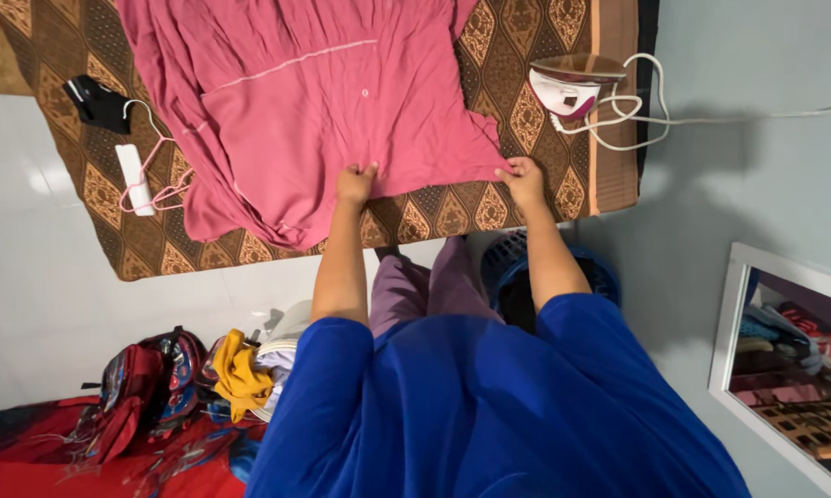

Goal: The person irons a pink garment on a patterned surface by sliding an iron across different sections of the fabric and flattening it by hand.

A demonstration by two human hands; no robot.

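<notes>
A pink garment lies spread over a brown patterned mat on the white floor. My left hand pinches the garment's near edge at its middle. My right hand grips the same edge at the garment's right corner. Both arms reach forward from my blue top. A white and pink iron stands on the mat's right end, beyond my right hand, with its white cord looping beside it.
A pink hanger, a white oblong object and a black item lie on the mat's left. A blue laundry basket sits by my legs. A pile of clothes and red bags lie at lower left. A mirror leans at right.
</notes>
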